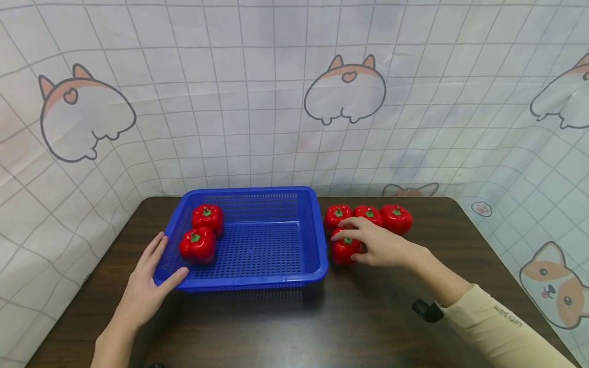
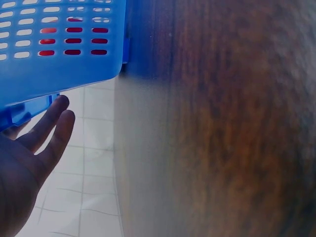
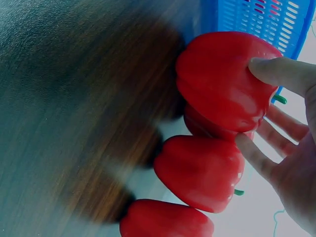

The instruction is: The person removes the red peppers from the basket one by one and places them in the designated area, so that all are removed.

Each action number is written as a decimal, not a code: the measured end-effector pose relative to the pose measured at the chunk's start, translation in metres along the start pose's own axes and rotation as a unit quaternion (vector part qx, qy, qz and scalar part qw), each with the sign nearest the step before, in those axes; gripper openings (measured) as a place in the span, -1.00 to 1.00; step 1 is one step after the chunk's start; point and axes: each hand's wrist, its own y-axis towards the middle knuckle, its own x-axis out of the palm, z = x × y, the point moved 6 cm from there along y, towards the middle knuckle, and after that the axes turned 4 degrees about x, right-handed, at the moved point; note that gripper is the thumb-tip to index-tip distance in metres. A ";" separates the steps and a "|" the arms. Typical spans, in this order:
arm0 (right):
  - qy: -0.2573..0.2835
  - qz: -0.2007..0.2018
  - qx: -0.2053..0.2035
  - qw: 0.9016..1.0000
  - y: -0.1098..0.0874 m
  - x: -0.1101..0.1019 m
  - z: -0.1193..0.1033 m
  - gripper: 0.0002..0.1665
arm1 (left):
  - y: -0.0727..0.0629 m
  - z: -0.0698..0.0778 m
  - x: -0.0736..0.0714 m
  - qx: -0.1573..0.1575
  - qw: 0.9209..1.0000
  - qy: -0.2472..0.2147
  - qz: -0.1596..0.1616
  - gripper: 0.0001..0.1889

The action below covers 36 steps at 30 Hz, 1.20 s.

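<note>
A blue plastic basket [image 1: 253, 282] stands on the table with two red bell peppers [image 1: 198, 245] at its left side. At the basket's front left corner is my left hand [image 1: 146, 286], its fingers extended along the outside and its thumb at the rim. In the left wrist view, fingers [image 2: 61, 131] spread near the basket wall. My right hand [image 1: 384, 245] holds a red bell pepper [image 3: 222, 79] with a green stem, just right of the basket, thumb on one side and fingers round the other. The pepper's far side is hidden.
Behind the held pepper, a row of three more bell peppers [image 1: 397, 220] sits on the dark wooden table [image 1: 257, 327], right of the basket. A white gridded cloth [image 1: 257, 117] with cartoon dogs hangs behind and beside the table.
</note>
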 end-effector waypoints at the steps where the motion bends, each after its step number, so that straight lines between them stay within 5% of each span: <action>1: 0.001 0.001 0.001 1.000 0.000 0.000 0.000 -0.37 | 0.000 0.000 0.000 0.000 1.000 0.000 0.000 -0.09; 19: 0.001 -0.002 0.015 1.000 0.003 -0.004 0.001 -0.35 | -0.001 -0.002 0.001 0.004 1.000 -0.010 0.004 -0.10; 36: 0.007 -0.019 0.020 1.000 0.028 -0.039 -0.015 -0.32 | -0.001 0.000 0.000 0.004 1.000 -0.006 0.004 -0.10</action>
